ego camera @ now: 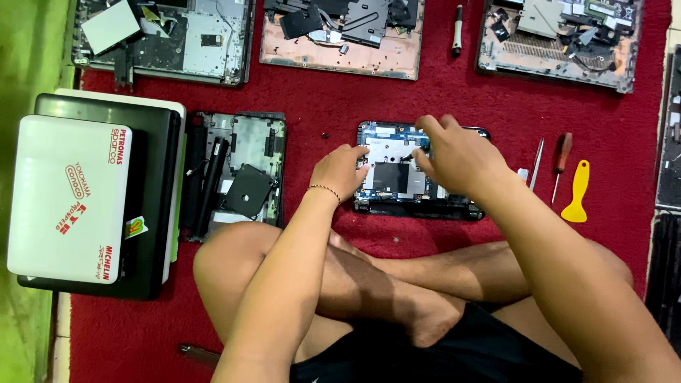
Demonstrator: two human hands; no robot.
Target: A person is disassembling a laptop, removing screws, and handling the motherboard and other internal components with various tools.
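While both hands touch it, the opened laptop base shows its blue circuit board.

Red carpet, blue circuit board, yellow pry tool, white stickered laptop, green floor.

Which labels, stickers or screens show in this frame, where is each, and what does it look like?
Red printed stickers: several, scattered over the lid of the white laptop atop the stack at far left; red lettering shapes.
Small sticker: on the black laptop beneath, beside the white lid's edge; roughly square, yellow, green and red.
No packages or lit screens in view.
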